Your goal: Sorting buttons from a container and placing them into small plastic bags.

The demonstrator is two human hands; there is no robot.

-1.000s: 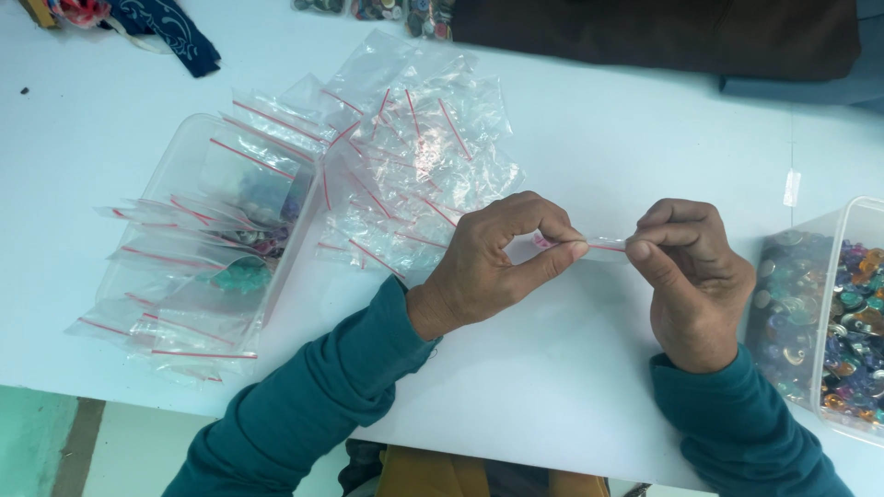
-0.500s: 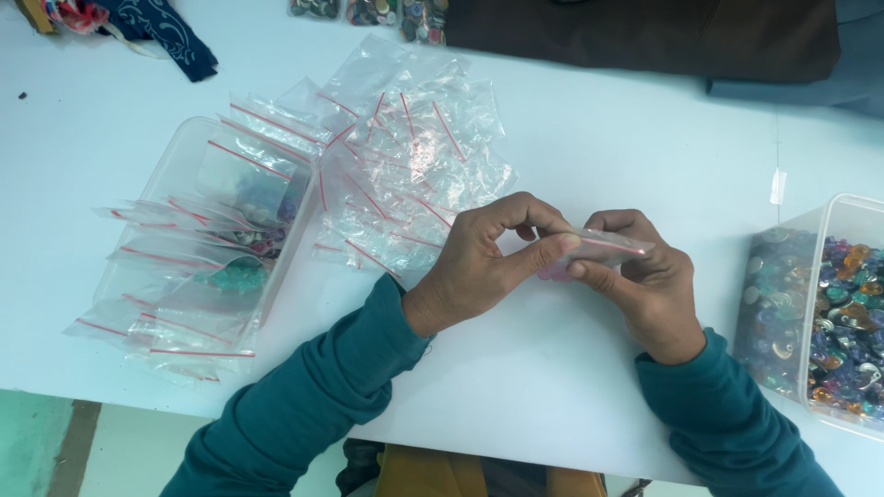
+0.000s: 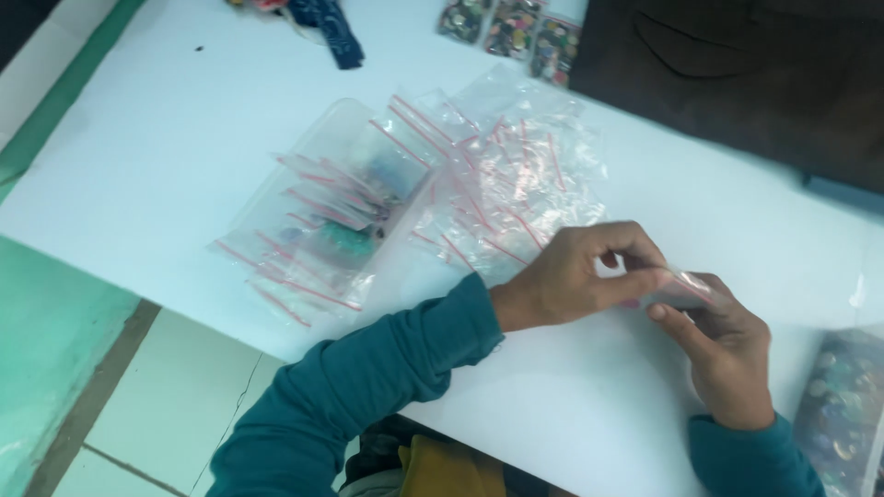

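**Small clear bag pinched between both hands**

From the head camera, your left hand (image 3: 575,276) and your right hand (image 3: 723,354) meet above the white counter (image 3: 184,138). Both hands are closed, pinching one small clear zip bag (image 3: 677,290) with a pink strip along its top. The bag looks light, thin, soft and a bit slippery, so hold it by the stiffer pink strip. A pile of empty zip bags (image 3: 502,189) lies just behind your left hand. A clear tub of colourful beads (image 3: 843,405) sits beside your right wrist.
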